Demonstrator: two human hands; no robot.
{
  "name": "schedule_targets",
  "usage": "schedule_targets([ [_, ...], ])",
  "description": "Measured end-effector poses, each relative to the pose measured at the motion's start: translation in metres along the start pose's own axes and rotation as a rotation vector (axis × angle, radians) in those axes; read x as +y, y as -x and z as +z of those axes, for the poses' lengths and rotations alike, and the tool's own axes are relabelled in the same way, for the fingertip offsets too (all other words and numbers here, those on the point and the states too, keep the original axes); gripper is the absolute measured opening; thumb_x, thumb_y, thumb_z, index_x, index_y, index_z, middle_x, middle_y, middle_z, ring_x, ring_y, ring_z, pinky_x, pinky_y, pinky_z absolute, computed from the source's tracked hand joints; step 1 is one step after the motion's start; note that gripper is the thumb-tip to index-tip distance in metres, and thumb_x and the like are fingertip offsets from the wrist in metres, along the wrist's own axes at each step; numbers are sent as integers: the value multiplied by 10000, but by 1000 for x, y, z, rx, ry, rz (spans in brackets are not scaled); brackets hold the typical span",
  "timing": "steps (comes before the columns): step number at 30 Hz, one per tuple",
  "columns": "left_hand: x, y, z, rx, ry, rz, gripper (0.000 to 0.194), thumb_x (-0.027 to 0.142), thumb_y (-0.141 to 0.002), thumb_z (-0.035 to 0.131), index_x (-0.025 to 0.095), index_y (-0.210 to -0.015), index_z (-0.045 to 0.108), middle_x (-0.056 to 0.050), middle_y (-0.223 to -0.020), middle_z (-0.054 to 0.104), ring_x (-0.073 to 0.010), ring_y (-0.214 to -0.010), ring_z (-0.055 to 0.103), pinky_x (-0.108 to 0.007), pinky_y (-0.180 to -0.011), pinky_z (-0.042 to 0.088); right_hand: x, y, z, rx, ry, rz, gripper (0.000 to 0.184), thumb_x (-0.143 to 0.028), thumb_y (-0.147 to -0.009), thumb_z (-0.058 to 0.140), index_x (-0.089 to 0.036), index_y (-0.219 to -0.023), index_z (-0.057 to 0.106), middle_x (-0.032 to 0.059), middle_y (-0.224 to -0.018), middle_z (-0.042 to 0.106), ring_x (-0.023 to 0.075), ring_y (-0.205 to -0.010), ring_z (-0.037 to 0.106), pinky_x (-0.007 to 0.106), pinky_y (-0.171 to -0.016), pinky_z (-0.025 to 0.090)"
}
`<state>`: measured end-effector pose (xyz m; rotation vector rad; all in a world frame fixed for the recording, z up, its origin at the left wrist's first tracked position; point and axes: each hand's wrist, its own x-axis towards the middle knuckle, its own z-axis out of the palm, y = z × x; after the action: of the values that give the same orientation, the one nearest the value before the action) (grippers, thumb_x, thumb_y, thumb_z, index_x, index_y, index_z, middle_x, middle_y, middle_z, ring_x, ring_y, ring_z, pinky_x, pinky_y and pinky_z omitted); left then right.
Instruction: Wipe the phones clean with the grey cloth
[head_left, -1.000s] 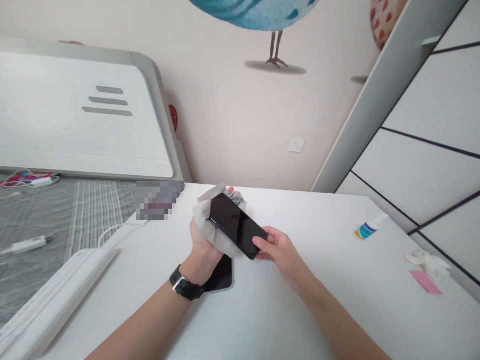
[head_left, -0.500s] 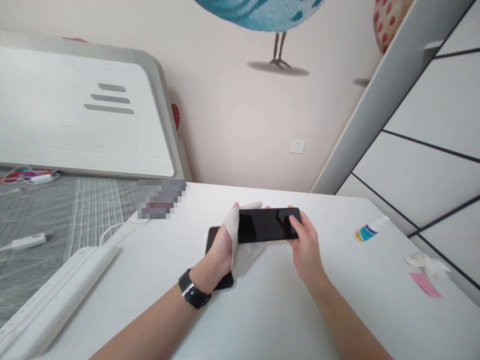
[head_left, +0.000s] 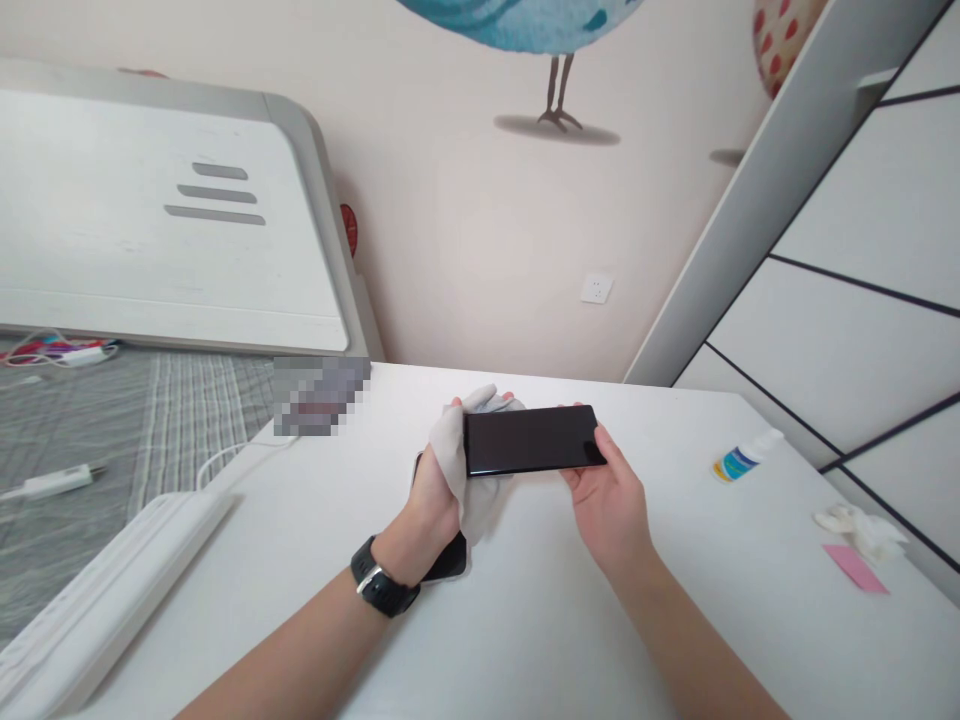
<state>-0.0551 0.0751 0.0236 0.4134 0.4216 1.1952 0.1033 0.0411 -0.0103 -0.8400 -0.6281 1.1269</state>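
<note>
White desk (head_left: pixel 529 625) under you, and near its middle sat a dark phone-shaped slab (head_left: pixel 453 562), mostly tucked under your left wrist, which had a black watch (head_left: pixel 384 590) on it. Your left hand (head_left: pixel 439 490) was bundled in a grey cloth (head_left: pixel 480 505) that hid most of it, so I can't tell how tight the grip was, but the cloth was pressed to the short left end of a black smartphone (head_left: pixel 531 440). That phone was held sideways, screen up, over the middle of the desk toward the far edge. Your right hand (head_left: pixel 609 500) had a narrow pinch on the other end, with the thumb (head_left: pixel 602 441) on the glass. Looked to me like you were mid-wipe on the screen, and the next move called for dragging that cloth along the glass toward your thumb.

Over by the desk's right edge you had a small spray bottle (head_left: pixel 744 456), a crumpled tissue (head_left: pixel 859 530) and a pink card (head_left: pixel 853 568). Past the far left corner was a pixelated blur (head_left: pixel 321 396), then a grey plaid blanket (head_left: pixel 202 420) with a white charger (head_left: pixel 52 482), and a white slotted panel (head_left: pixel 172 200) beyond. The wall behind had a socket (head_left: pixel 596 289) and a painted bird (head_left: pixel 556 95).
</note>
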Motion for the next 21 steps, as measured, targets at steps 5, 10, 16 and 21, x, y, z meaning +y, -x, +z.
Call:
schedule_targets([
  [5,-12,6,-6,-35,29,-235,366,426,-983,587,151,-1176,732,-86,-1084,794,-268,-976,750,-378,-937,568,-2,9,7,-154,-58,-58,481,-508,-951,606,-379,-1408,528,33,-1497,577,285,-1393,531,576,-1160,400],
  [10,-23,11,-14,-59,60,-388,496,528,-971,565,142,-1247,709,-123,-1076,792,-329,-1038,736,-455,-980,544,-1,9,6,-66,-32,-202,337,-399,-938,680,-323,-1254,589,36,-1248,675,277,-1341,574,546,-1154,398],
  [16,-24,11,-10,-155,61,-334,468,487,-990,553,125,-1238,714,-131,-1096,786,-304,-1017,737,-410,-977,531,-7,8,7,62,126,-465,253,-392,-941,659,-331,-1171,573,2,-1075,615,258,-1218,639,532,-1118,419],
  [21,-24,13,-5,-78,5,-287,503,519,-1015,493,98,-1091,756,-130,-1011,796,-250,-860,739,-369,-906,537,-10,14,10,-85,147,-437,265,-443,-927,668,-312,-1134,567,20,-1044,577,266,-1134,652,514,-1069,472],
])
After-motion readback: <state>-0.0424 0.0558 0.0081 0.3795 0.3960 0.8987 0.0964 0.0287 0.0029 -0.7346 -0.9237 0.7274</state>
